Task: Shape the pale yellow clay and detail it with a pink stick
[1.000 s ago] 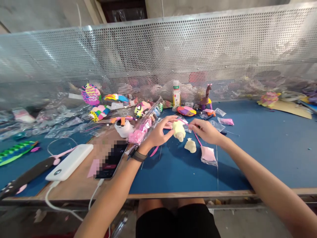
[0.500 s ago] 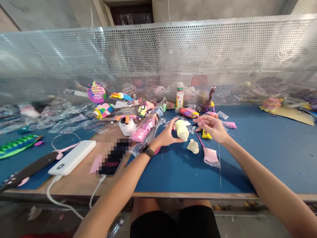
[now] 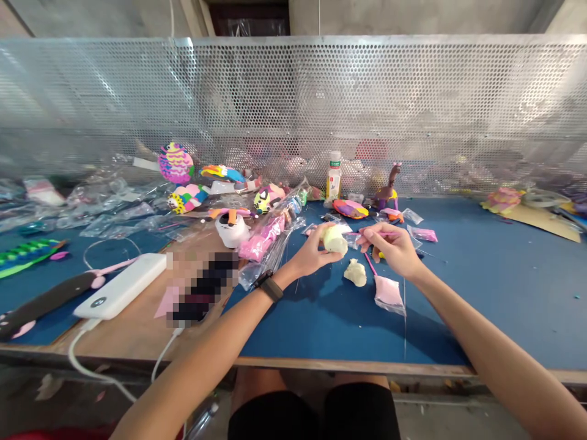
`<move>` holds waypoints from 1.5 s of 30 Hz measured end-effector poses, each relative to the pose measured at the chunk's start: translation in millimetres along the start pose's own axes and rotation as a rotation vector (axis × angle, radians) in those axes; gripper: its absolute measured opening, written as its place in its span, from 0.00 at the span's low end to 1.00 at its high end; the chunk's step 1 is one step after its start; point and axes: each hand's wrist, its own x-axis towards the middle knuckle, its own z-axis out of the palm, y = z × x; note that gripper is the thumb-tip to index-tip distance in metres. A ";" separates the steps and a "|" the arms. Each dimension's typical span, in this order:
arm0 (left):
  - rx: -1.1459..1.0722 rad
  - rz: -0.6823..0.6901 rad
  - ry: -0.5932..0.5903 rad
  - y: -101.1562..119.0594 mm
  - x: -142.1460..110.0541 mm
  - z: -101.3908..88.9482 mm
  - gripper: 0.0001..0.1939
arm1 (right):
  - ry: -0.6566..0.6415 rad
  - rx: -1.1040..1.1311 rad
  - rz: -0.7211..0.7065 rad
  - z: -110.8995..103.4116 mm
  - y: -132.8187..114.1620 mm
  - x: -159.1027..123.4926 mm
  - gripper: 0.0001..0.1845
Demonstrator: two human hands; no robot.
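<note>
My left hand (image 3: 312, 252) is closed around a pale yellow clay piece (image 3: 335, 241), a rounded, thick form held above the blue tabletop. My right hand (image 3: 389, 245) pinches a thin pink clay tool (image 3: 352, 233), its tip pointing left at the clay and close to it; whether it touches I cannot tell. Below the hands lies a loose cream clay lump (image 3: 355, 273). Beside it rests a clear packet of light pink clay (image 3: 389, 289), with a pink stick (image 3: 370, 264) at its upper edge.
A small bottle (image 3: 334, 178) stands behind my hands, near the perforated metal screen (image 3: 316, 98). Colourful clay figures, including a white one (image 3: 232, 230), and plastic wrappers crowd the left and back. A white power bank (image 3: 123, 287) and a phone (image 3: 204, 287) lie left, with cables.
My right hand has turned and brought the pink tool leftward to the yellow clay. My left hand has tilted the clay so its end faces me more. The view has shifted slightly.
</note>
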 end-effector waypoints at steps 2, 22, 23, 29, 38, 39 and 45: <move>-0.016 -0.006 -0.011 -2.8 0.8 0.0 0.39 | -0.015 0.035 0.035 1.2 -0.5 -1.1 0.25; 0.094 0.018 0.196 -5.2 -3.5 19.9 0.40 | -0.167 -0.543 -0.471 3.1 6.1 -9.7 0.16; 0.102 0.027 0.192 -4.7 -3.9 19.5 0.39 | -0.181 -0.565 -0.494 2.6 5.9 -9.3 0.16; 0.148 0.066 0.160 -1.3 -5.8 18.1 0.38 | -0.260 -0.628 -0.576 2.5 2.1 -9.2 0.13; 0.164 0.085 0.102 -5.3 -3.6 18.0 0.40 | -0.306 -0.702 -0.591 0.6 2.3 -8.1 0.12; 0.161 0.086 0.097 -7.1 -3.3 18.0 0.40 | -0.306 -0.709 -0.599 0.6 2.1 -8.0 0.12; 0.134 0.122 0.101 -14.5 -1.5 18.0 0.38 | -0.275 -0.714 -0.660 1.9 -0.1 -7.5 0.10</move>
